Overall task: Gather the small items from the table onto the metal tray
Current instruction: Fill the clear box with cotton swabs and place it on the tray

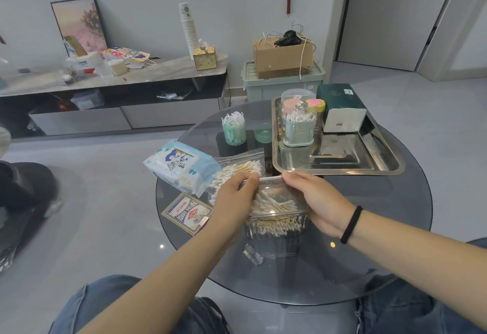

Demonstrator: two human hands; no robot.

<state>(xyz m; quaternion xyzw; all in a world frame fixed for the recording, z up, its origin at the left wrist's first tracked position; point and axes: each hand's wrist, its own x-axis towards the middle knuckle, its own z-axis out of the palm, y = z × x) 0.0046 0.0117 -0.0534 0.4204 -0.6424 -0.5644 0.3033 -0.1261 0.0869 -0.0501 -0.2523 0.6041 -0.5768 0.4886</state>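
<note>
Both hands grip the top edge of a clear zip bag of cotton swabs (pixel 274 203) over a clear ribbed box of swabs (pixel 276 228). My left hand (pixel 234 202) pinches the bag's left end, my right hand (pixel 313 199) its right end. Just beyond stands the metal tray (pixel 340 162), which holds a swab dispenser (pixel 299 128), a clear jar (pixel 296 96), a pink and yellow item (pixel 316 105) and a green tissue pack (pixel 341 107). On the glass table (pixel 382 228) lie a wet wipes pack (pixel 179 165), another swab bag (pixel 239 167), a playing card box (pixel 188 213), a cup of floss picks (pixel 234 130), a green lid (pixel 263 133) and a small foil wrapper (pixel 253 253).
The round table's front edge is near my knees. A low cabinet (pixel 113 88) with clutter runs along the wall at left. A cardboard box (pixel 283 57) sits on a green storage bin (pixel 283 83) behind the table. A person's dark shoe (pixel 26 186) is at the left.
</note>
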